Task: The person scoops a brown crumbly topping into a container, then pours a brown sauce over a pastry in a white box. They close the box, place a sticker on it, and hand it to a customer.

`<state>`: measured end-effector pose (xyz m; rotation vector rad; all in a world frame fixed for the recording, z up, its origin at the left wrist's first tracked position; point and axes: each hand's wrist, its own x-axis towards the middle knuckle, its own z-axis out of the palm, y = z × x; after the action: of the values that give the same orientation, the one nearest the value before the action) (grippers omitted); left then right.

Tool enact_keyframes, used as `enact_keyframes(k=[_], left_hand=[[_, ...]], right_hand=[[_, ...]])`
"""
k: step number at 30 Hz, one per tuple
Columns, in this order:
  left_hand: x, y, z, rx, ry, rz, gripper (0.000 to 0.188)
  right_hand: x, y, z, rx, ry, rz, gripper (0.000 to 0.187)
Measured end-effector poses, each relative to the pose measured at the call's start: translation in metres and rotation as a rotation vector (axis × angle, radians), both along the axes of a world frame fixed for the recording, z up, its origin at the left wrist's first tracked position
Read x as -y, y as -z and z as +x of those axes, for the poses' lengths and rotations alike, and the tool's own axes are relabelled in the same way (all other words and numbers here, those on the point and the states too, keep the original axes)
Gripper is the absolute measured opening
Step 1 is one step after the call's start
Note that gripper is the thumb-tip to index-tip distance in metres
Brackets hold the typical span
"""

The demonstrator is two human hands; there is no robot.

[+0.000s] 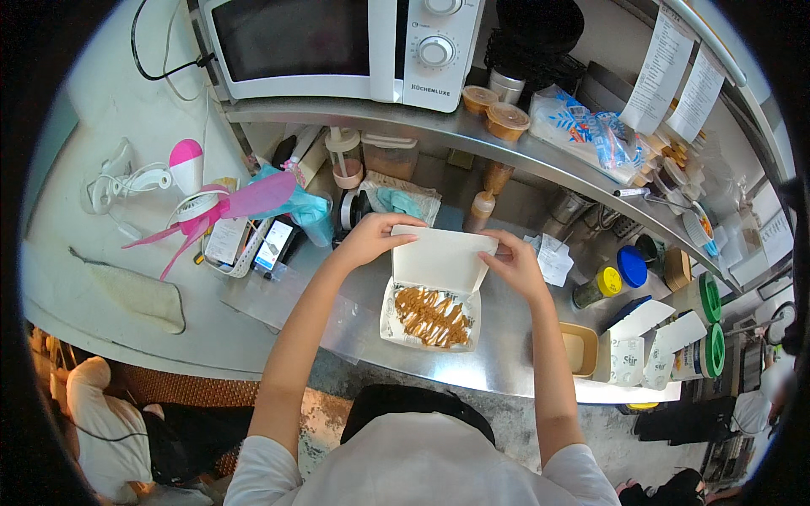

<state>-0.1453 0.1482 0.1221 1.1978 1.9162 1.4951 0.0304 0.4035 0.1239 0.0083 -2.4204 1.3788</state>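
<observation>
White takeout box (432, 291) sat on the steel surface (506, 354), sauced food inside. Left hand (371, 240) and right hand (516, 263) fingers pinched the raised lid's corners. Risk: an uneven push could smear sauce on the lid.

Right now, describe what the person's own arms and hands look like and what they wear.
Both forearms come up from the lower edge, bare from shoulder sleeve to fingertips. The left hand and right hand wear no gloves; no rings, watch or bracelets are visible. Short white sleeves of a white T-shirt cover only the upper arms.
</observation>
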Motion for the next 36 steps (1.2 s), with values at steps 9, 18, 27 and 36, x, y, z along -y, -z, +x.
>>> enact_keyframes(k=[9,18,27,36], left_hand=[[-0.023,-0.023,-0.002,-0.444,0.100,-0.192,0.030],[-0.025,-0.006,-0.006,-0.578,0.163,-0.088,0.040],[-0.015,0.010,0.001,-0.864,0.114,-0.148,0.050],[-0.017,0.026,0.007,-0.321,-0.057,0.073,0.032]], right_hand=[[-0.005,-0.006,-0.027,-0.141,-0.054,0.478,0.030],[-0.010,-0.001,-0.025,-0.203,-0.094,0.631,0.037],[-0.002,-0.010,-0.017,-0.108,-0.112,0.717,0.045],[-0.001,0.023,-0.018,0.088,0.047,-0.182,0.030]])
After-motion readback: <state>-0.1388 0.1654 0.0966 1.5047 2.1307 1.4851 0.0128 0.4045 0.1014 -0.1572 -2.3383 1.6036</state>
